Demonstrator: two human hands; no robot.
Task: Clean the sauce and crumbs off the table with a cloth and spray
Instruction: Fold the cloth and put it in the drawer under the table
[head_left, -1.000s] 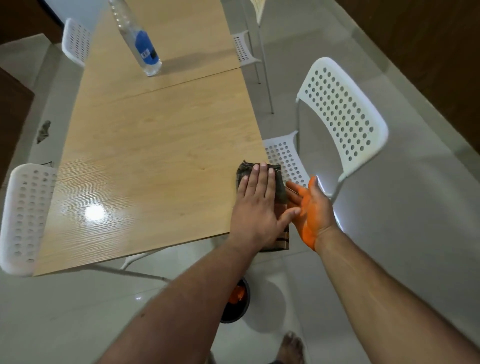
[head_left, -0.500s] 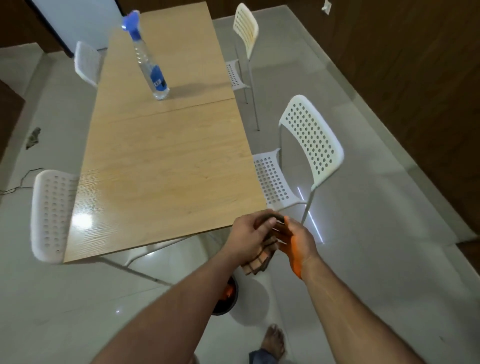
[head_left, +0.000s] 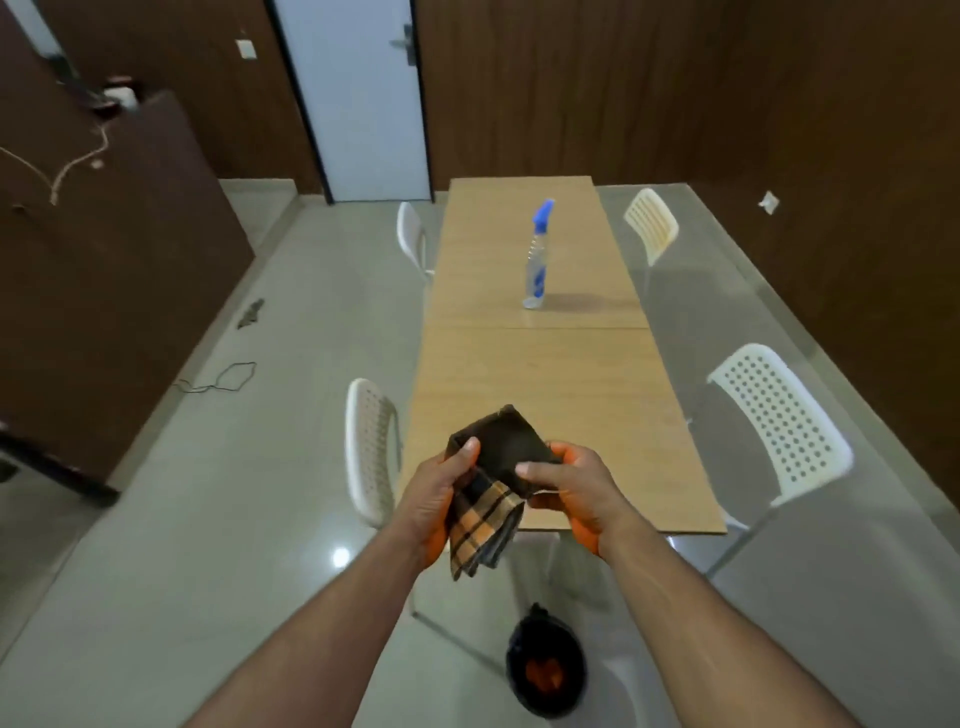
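A folded dark cloth (head_left: 506, 451) with an orange plaid underside is held in the air over the near end of the long wooden table (head_left: 550, 374). My left hand (head_left: 441, 493) pinches its left edge with the thumb on top. My right hand (head_left: 566, 486) grips its right side; orange stain shows on that palm. A clear spray bottle (head_left: 536, 265) with a blue trigger head stands upright farther along the table, out of reach of both hands.
White perforated chairs stand at the table's left (head_left: 371, 449) and right (head_left: 779, 421), with two more farther back. A black bin (head_left: 545, 670) holding orange waste sits on the floor below my hands. A dark cabinet (head_left: 104, 270) lines the left wall.
The cloth has come off the table's right edge, where my left hand pressed it flat, and is now held up in both hands. My view has swung to look down the table's length.
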